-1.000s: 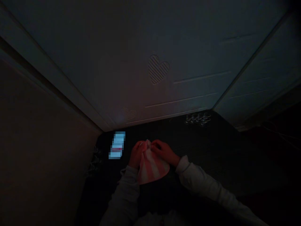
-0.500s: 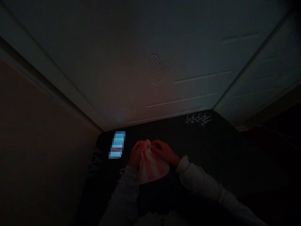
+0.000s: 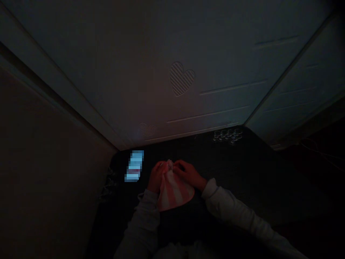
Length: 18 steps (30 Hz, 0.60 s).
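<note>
The scene is very dark. A pink and white striped cloth lies in front of me on a dark surface. My left hand grips the cloth's left upper edge with its fingers curled. At the cloth's top my right hand pinches the bunched fabric, and the fingertips of both hands meet there. Both arms wear light long sleeves.
A lit phone screen glows just left of my left hand. Several small clear glass pieces sit at the far edge of the dark surface. A pale panel with a heart shape stands behind. A bare wall runs along the left.
</note>
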Each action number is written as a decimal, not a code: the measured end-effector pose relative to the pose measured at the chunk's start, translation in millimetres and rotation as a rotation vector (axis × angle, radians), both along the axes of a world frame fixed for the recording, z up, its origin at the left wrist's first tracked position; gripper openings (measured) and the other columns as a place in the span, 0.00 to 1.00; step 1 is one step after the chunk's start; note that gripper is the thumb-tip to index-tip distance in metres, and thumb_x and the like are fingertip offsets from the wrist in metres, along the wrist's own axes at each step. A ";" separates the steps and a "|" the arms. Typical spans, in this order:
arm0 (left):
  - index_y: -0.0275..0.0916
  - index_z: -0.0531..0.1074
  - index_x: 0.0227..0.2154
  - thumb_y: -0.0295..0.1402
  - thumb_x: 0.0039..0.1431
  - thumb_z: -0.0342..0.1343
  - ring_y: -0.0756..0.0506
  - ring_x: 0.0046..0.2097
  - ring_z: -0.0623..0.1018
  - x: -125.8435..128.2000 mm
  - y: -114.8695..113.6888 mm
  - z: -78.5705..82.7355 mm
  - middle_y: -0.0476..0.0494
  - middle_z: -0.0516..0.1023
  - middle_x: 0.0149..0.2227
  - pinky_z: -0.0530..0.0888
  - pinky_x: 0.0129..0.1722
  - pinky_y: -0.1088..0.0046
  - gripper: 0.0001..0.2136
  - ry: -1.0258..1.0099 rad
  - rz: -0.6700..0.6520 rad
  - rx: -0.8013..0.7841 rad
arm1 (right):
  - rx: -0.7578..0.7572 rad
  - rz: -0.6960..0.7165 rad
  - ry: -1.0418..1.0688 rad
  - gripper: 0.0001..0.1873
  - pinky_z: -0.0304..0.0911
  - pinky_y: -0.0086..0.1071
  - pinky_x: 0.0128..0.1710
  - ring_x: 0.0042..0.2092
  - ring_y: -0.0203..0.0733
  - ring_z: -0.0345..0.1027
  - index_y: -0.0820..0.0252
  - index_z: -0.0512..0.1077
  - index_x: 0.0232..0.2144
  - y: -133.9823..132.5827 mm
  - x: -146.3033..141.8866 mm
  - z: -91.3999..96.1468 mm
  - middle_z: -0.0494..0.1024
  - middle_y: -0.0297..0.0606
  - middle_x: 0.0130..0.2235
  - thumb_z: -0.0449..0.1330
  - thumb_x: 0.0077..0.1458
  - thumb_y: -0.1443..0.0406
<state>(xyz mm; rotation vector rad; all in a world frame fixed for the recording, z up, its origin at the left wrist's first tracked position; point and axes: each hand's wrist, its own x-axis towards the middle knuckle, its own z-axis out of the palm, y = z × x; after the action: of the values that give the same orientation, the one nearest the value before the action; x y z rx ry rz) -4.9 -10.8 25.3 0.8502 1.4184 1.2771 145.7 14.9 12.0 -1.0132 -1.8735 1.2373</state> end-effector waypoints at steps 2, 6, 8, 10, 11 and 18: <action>0.38 0.70 0.25 0.40 0.41 0.56 0.47 0.35 0.71 -0.9 -0.2 0.1 0.47 0.73 0.28 0.66 0.34 0.72 0.10 0.009 -0.033 0.027 | 0.008 0.001 0.010 0.11 0.58 0.28 0.31 0.32 0.34 0.63 0.61 0.66 0.36 0.2 -0.1 -1.2 0.71 0.35 0.31 0.52 0.52 0.61; 0.38 0.70 0.25 0.40 0.43 0.55 0.47 0.33 0.71 -1.5 -0.8 -1.4 0.47 0.73 0.27 0.67 0.32 0.73 0.10 0.011 -0.053 0.028 | 0.016 -0.008 0.006 0.11 0.58 0.27 0.30 0.31 0.34 0.63 0.61 0.66 0.35 1.0 -0.2 -4.7 0.70 0.34 0.30 0.52 0.52 0.61; 0.37 0.69 0.27 0.41 0.44 0.53 0.48 0.32 0.71 -1.1 -0.9 -2.9 0.48 0.72 0.27 0.66 0.31 0.74 0.12 -0.003 -0.054 0.024 | 0.017 -0.008 -0.003 0.11 0.57 0.27 0.30 0.31 0.34 0.63 0.61 0.66 0.36 1.1 0.0 -4.8 0.70 0.34 0.30 0.52 0.52 0.61; 0.37 0.68 0.28 0.41 0.45 0.53 0.49 0.32 0.71 -0.5 -0.7 -4.5 0.48 0.72 0.28 0.66 0.31 0.75 0.12 -0.027 -0.052 0.023 | 0.015 -0.004 0.002 0.11 0.57 0.27 0.30 0.31 0.34 0.62 0.61 0.66 0.36 0.8 0.4 -3.6 0.70 0.34 0.30 0.52 0.52 0.61; 0.36 0.68 0.28 0.41 0.44 0.53 0.49 0.32 0.71 -0.3 -0.6 -5.0 0.48 0.72 0.28 0.66 0.31 0.75 0.13 -0.041 -0.048 0.020 | 0.014 -0.003 0.007 0.11 0.57 0.27 0.31 0.31 0.34 0.62 0.61 0.66 0.36 0.5 0.5 -2.7 0.70 0.34 0.31 0.52 0.52 0.61; 0.37 0.69 0.27 0.43 0.41 0.55 0.48 0.32 0.71 -0.2 0.3 -4.5 0.47 0.73 0.28 0.66 0.31 0.73 0.14 -0.054 -0.033 -0.018 | 0.010 0.003 0.010 0.11 0.58 0.27 0.31 0.32 0.34 0.63 0.61 0.66 0.37 0.2 0.3 -2.0 0.70 0.34 0.31 0.52 0.52 0.61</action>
<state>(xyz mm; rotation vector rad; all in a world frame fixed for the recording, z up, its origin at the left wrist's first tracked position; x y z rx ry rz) -5.2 -10.5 20.8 0.8179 1.3662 1.2517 146.0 15.1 10.0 -0.9974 -1.8724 1.2316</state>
